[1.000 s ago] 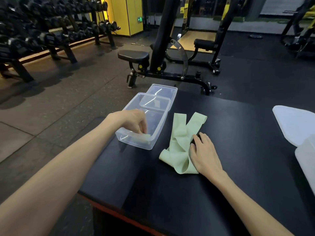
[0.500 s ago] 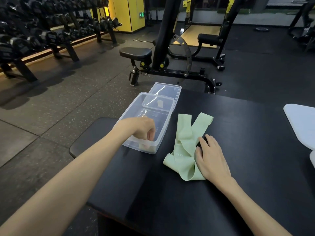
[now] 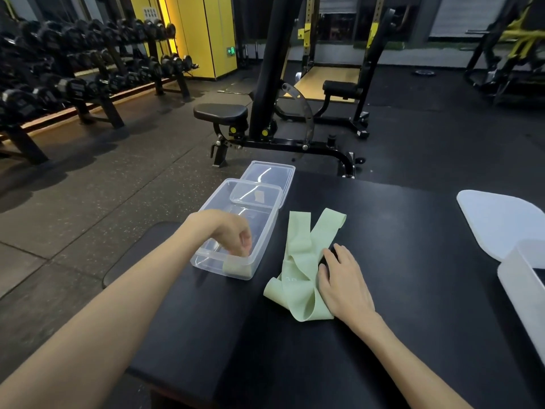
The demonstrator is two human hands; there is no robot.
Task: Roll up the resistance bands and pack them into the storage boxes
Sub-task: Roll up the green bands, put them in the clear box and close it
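A clear plastic storage box stands open on the black table. My left hand reaches down into it, its curled fingers pinching the top of a rolled pale green band in the box's near corner. To the right of the box lies a loose pale green resistance band, folded and twisted. My right hand rests flat on its right edge with straight fingers.
The box's clear lid lies behind it. A white lid and a white box sit at the table's right edge. A weight bench stands beyond the table, and a dumbbell rack is at the left.
My left hand has gone a little deeper into the clear box with the rolled band. My right hand has stayed on the loose band.
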